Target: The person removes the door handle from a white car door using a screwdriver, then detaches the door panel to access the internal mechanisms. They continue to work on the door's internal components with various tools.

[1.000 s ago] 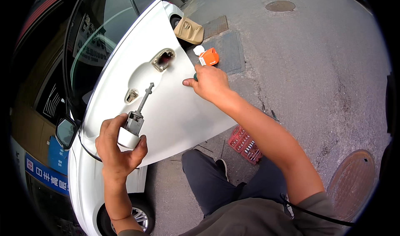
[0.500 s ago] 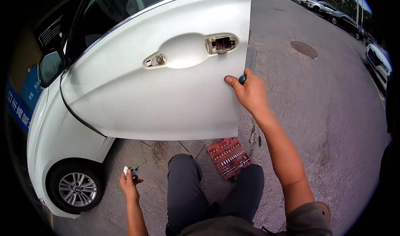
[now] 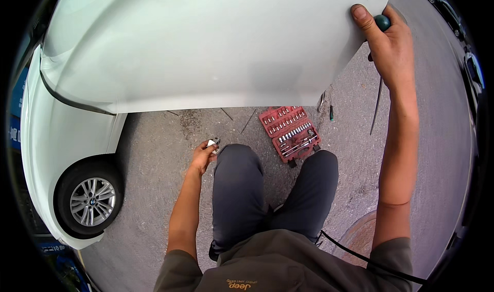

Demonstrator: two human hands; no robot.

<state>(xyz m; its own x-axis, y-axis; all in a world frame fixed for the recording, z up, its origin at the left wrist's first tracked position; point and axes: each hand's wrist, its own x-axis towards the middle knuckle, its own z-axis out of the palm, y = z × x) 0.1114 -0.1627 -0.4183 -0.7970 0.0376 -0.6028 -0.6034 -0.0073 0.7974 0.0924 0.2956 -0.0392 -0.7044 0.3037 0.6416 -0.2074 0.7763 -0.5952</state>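
My right hand is at the rear edge of an open white car door. Its thumb presses the outer panel, and the fingers are wrapped round a green-handled screwdriver, whose rounded end shows beside the thumb. A long, thin dark shaft runs down below this hand. Lower down, near my left knee, my left hand is closed on a small white-and-grey part. The fingers partly hide that piece, so its kind is not clear.
A red socket set case lies open on the asphalt before my knees. Several thin rods and a small screwdriver lie near it. The car's front wheel stands at left; a round cover is at lower right.
The view has tilted downward, putting the door's handle openings out of frame. My left hand with the small part is now closer to my left knee. My right hand still grips the screwdriver at the door edge.
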